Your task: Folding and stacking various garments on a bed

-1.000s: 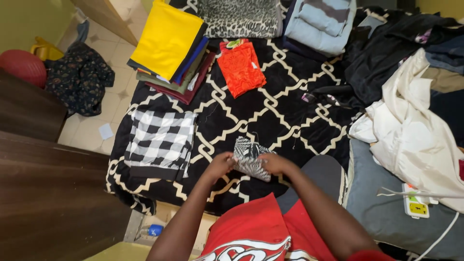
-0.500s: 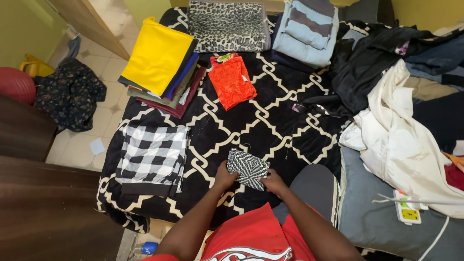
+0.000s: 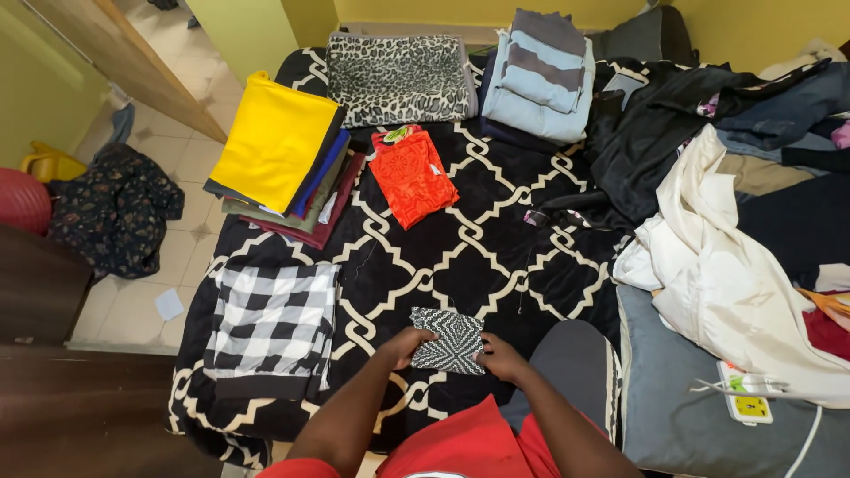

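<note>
Atop the patterned blanket, both hands seemingly pinch a folded cloth.

On the bed, a small folded cloth lies at the near edge, with the left hand on its left side and the right hand on its right. To its left lies a folded checked cloth; behind that sits a stack of folded clothes, with a folded top just right of the stack. Along the far edge a spotted folded cloth lies left of a striped folded pile, and a heap of loose clothes fills the right side.
</note>
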